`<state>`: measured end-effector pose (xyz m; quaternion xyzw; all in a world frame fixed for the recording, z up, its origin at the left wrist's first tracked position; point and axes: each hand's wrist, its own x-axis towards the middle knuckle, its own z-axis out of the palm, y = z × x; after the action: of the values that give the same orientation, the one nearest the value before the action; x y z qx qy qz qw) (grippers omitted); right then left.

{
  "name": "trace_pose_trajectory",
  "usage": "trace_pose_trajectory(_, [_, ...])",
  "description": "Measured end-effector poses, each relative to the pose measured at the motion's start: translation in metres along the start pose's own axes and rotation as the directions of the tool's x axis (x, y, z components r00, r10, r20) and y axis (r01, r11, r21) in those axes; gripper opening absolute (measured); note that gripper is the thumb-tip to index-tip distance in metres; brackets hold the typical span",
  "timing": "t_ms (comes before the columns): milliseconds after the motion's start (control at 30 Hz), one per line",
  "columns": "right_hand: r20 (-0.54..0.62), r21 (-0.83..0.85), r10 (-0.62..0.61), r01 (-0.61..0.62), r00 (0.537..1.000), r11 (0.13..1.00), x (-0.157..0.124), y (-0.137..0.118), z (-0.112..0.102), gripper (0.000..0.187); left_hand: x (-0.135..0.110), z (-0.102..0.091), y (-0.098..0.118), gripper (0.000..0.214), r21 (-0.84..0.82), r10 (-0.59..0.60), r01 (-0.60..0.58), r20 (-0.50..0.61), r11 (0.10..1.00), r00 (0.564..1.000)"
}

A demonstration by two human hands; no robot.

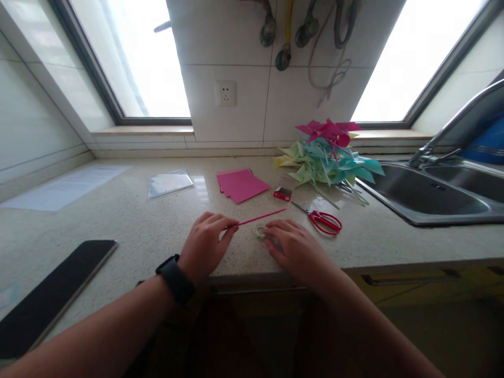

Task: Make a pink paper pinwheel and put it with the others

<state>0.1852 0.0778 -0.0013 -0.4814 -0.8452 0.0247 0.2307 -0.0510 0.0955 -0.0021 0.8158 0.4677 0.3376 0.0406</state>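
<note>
My left hand, with a dark watch at the wrist, pinches one end of a thin pink paper stick that points right and slightly away from me. My right hand rests on the counter with its fingers at a small roll of clear tape, touching its right side. Red-handled scissors lie just beyond the right hand, blades pointing left. A stack of pink paper squares lies past the stick, beside a small red box.
Paper pinwheels in pink, blue and pale green are heaped at the back right, near the steel sink. A clear plastic packet, a printed sheet and a long black board lie to the left on the counter.
</note>
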Motion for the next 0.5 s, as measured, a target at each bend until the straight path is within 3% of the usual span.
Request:
trace_pose_trajectory(167, [0.077, -0.123, 0.011, -0.001, 0.997, 0.992, 0.01, 0.036, -0.004, 0.036, -0.003, 0.002, 0.004, 0.015, 0.122, -0.053, 0.058, -0.05, 0.991, 0.997])
trace_pose_trajectory(367, [0.162, -0.18, -0.019, 0.049, 0.987, 0.983, 0.037, 0.072, -0.003, 0.05, -0.003, 0.002, 0.005, 0.015, 0.178, -0.08, 0.074, 0.029, 0.981, 0.996])
trace_pose_trajectory(500, [0.17, -0.249, 0.035, 0.009, 0.985, 0.968, 0.058, 0.085, 0.001, 0.054, -0.002, 0.002, 0.003, 0.017, 0.189, -0.103, 0.09, 0.058, 0.978, 0.993])
